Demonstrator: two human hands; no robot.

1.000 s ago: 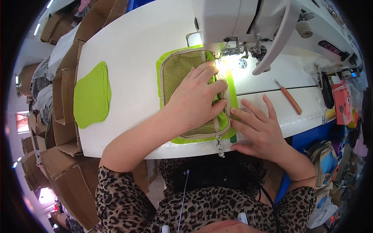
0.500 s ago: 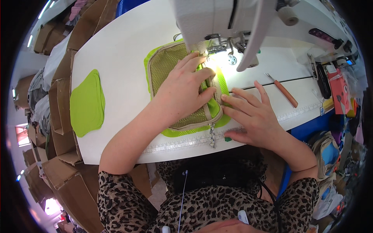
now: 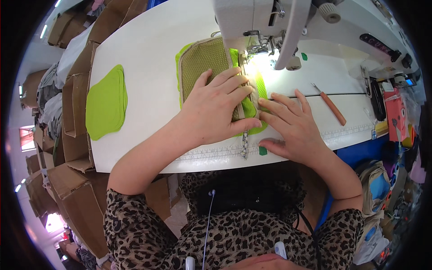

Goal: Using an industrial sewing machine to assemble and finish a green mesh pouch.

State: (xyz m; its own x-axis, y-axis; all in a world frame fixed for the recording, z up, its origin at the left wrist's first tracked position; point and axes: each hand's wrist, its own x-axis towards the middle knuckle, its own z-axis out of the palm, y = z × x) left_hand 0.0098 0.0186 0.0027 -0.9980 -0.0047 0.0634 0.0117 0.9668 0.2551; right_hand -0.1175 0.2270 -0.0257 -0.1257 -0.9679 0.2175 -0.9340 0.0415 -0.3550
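Note:
A mesh pouch [image 3: 202, 58] with beige edging lies on bright green fabric [image 3: 261, 84], its right side reaching the lit presser-foot area of a white sewing machine [image 3: 243, 18]; the stitching point is too bright to make out. My left hand [image 3: 216, 103] lies over the pouch, fingers out along its edging and thumb low near a dangling braided pull [image 3: 245, 145]. My right hand [image 3: 290, 126] is spread on the table right of the pouch, fingertips touching its lower right edge.
Stacked green fabric pieces [image 3: 104, 103] lie at the left of the white table [image 3: 144, 58]. An orange-handled tool [image 3: 333, 109] rests right of my hands, beside a pink box [image 3: 396, 117] and small tools. Cardboard boxes [image 3: 81, 202] crowd the left; bags [image 3: 375, 189] sit at lower right.
The pouch has slid away from me along the machine, with both my hands moving along. My left thumb now sits lower on it. The whole view has shifted slightly too.

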